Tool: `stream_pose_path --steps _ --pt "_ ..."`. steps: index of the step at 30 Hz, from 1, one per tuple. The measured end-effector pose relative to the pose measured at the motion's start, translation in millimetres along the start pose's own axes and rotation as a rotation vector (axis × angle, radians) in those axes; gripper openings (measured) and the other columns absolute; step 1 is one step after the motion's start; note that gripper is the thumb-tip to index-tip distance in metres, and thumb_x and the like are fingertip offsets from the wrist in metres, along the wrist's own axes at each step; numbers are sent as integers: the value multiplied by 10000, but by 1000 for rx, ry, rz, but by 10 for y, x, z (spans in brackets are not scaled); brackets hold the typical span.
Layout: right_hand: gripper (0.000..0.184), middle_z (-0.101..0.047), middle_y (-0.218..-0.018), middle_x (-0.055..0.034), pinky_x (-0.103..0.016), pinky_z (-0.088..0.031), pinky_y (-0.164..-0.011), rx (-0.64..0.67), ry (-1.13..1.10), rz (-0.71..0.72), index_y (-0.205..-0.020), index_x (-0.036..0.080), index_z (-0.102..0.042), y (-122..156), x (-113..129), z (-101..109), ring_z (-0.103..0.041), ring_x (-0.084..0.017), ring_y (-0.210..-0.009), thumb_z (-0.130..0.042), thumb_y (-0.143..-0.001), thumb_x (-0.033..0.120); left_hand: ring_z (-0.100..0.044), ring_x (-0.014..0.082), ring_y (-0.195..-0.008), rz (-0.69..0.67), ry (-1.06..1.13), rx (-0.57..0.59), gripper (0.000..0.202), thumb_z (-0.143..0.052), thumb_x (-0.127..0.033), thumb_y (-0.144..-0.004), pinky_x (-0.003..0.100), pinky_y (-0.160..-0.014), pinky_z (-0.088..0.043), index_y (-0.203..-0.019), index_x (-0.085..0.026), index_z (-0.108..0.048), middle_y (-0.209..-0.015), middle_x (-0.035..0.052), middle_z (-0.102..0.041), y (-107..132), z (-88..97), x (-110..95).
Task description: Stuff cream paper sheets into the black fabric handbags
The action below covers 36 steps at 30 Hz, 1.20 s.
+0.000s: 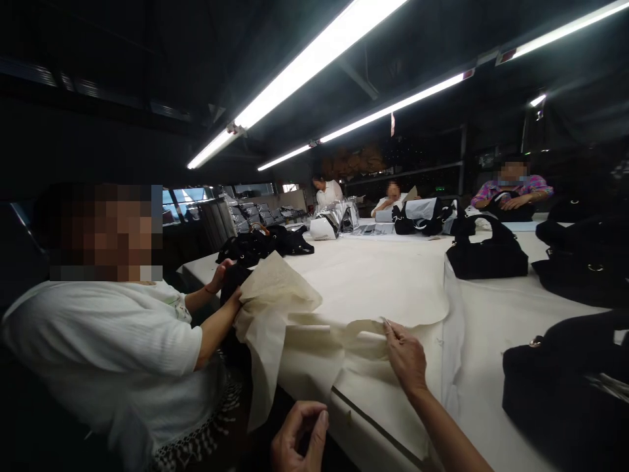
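At the near edge of the table, my right hand (407, 359) pinches the edge of a thin cream paper sheet (366, 341) between thumb and fingers. The sheet lies creased and partly lifted there. Low in the view is my left hand (299, 438), its fingers curled round towards the thumb, with nothing visible in them. It is beside the table's edge, apart from the paper. To the left a co-worker in a white top (147, 328) holds a crumpled cream paper (275, 288) against a black item (234, 280), mostly hidden.
A white-covered table (383, 269) stretches ahead. Black bags stand on the right, among them a handled bag (486, 252) and a close one (555, 387). More black bags (275, 241) lie at the far left. Plastic-wrapped goods (337, 219) and several people are at the back.
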State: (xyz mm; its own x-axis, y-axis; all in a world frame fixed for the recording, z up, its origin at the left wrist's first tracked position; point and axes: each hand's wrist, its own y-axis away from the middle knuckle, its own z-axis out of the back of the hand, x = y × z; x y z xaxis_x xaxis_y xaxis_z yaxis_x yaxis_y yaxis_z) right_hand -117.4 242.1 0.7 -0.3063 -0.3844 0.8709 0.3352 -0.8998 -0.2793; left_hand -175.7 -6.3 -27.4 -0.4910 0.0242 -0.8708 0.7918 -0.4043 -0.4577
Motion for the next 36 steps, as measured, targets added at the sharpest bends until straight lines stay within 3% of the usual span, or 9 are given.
stream_pose_path --steps 4,6,9,13,17,22,25,31,36 --pt "552 -762 -1073 -73 -353 -508 -823 201 -17 -26 -1157 235 -734 48 -246 227 -693 -299 -1023 -481 -861 627 -640 230 -1023 -189 -254 40 180 -585 -318 -905 324 -920 -520 -1023 -214 -674 -1076 80 -667 -347 -94 -108" --pt "630 -735 -1148 -108 -376 -506 -875 259 -37 -23 -1203 178 -708 128 -312 259 -675 -316 -1072 -506 -832 646 -485 296 -1296 -232 -447 67 434 -659 -264 -826 421 -1124 -379 -1253 -206 -600 -1345 121 -545 -607 -178 -88" --pt "698 -672 -1265 -154 -396 -487 -965 294 -81 -18 -1203 101 -692 237 -359 308 -631 -333 -1164 -506 -818 654 -355 341 -1408 -75 -617 295 718 -752 -279 -733 455 -1193 -269 -1394 -174 -493 -1464 161 -436 -891 -249 79" --pt "647 -759 -1048 -126 -392 -548 -886 368 -180 -44 -1117 132 -719 308 -374 362 -707 -316 -1001 -534 -805 668 -402 362 -1389 32 -630 436 707 -795 -351 -693 443 -1158 -335 -1327 -147 -561 -1452 195 -461 -935 -162 337" --pt "634 -770 -851 -99 -414 -603 -780 479 -479 -265 -1092 118 -669 357 -331 322 -743 -305 -818 -670 -712 626 -474 302 -1326 -25 -556 449 616 -788 -236 -669 401 -1125 -373 -1256 -206 -606 -1418 127 -493 -889 0 472" --pt "540 -768 -844 -97 -428 -603 -875 487 -722 -440 -1095 111 -627 407 -285 260 -739 -314 -902 -784 -677 414 -586 208 -987 -54 -556 373 131 -649 -130 -752 340 -928 -465 -874 -179 -635 -956 44 -621 -1022 57 587" --pt "601 -759 -920 -132 -405 -594 -916 511 -738 -468 -1233 44 -570 408 -298 254 -730 -300 -940 -753 -743 338 -562 195 -919 -55 -567 358 67 -602 -114 -773 325 -876 -459 -758 -178 -592 -845 24 -598 -1088 34 625" --pt "772 -657 -1245 -217 -373 -561 -995 541 -810 -506 -1415 9 -428 450 -269 323 -680 -295 -1095 -722 -817 399 -535 209 -916 -68 -530 313 64 -550 -142 -801 351 -884 -432 -765 -189 -576 -850 29 -586 -1084 65 378" --pt "642 -669 -1264 -145 -363 -591 -905 642 -790 -402 -1261 159 -641 498 -91 459 -658 -315 -1133 -678 -797 601 -547 189 -777 3 -425 382 45 -574 -168 -762 315 -783 -442 -732 -183 -604 -751 11 -608 -977 39 -131"
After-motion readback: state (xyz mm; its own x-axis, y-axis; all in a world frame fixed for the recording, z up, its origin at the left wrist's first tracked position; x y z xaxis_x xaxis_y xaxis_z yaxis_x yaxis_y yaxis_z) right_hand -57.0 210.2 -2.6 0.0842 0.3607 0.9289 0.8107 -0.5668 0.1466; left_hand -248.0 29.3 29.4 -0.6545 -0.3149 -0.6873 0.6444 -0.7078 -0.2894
